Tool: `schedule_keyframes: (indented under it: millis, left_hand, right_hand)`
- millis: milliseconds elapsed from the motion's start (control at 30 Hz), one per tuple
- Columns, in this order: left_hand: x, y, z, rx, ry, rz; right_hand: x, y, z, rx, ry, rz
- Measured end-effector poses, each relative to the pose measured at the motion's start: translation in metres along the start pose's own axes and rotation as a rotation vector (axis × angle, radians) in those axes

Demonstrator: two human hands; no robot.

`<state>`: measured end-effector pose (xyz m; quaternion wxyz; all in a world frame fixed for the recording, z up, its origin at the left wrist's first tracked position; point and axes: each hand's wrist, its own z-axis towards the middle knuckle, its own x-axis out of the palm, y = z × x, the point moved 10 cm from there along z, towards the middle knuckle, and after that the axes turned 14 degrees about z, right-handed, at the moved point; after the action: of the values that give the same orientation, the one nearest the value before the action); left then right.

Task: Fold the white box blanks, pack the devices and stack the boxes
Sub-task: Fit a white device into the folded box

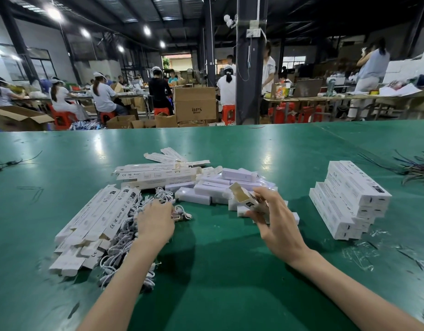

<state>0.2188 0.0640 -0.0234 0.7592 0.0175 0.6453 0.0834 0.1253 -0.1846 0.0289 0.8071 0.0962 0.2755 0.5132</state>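
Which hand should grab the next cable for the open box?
Left. The left hand already rests on the cable pile, while the right hand is occupied holding the open box.

A green work table (218, 271) carries flat box blanks (93, 220), white cables (127, 247), loose devices (213, 187) and stacked boxes (349, 199).

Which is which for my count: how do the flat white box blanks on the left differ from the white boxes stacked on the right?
The flat white box blanks lie collapsed, end flaps open and brown inner card showing; the stacked white boxes are folded into full rectangular shapes with ends closed. The blanks are fanned loosely, partly over white cables; the boxes sit in neat layers on the green table. Both are long, white and printed.
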Motion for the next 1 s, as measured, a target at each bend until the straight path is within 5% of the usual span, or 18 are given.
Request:
schedule_keyframes:
  millis: [267, 467, 733, 867, 1000]
  left_hand:
    - [-0.033, 0.012, -0.003, -0.041, -0.25, -0.437]
    - [-0.041, 0.015, -0.002, -0.049, -0.234, -0.688]
    - [-0.03, -0.015, -0.008, 0.024, -0.005, -1.202]
    - [-0.02, -0.04, -0.015, 0.0, 0.249, -1.761]
    - [-0.029, -0.05, -0.023, 0.025, 0.267, -1.916]
  right_hand:
    - [-0.004, 0.006, 0.001, -0.015, -0.041, 0.023]
    - [-0.005, 0.004, 0.0, 0.032, -0.075, 0.066]
    - [-0.008, -0.003, 0.0, 0.121, -0.136, 0.167]
    - [-0.011, -0.004, 0.0, 0.141, -0.172, 0.193]
    - [-0.008, -0.005, -0.001, 0.149, -0.147, 0.203]
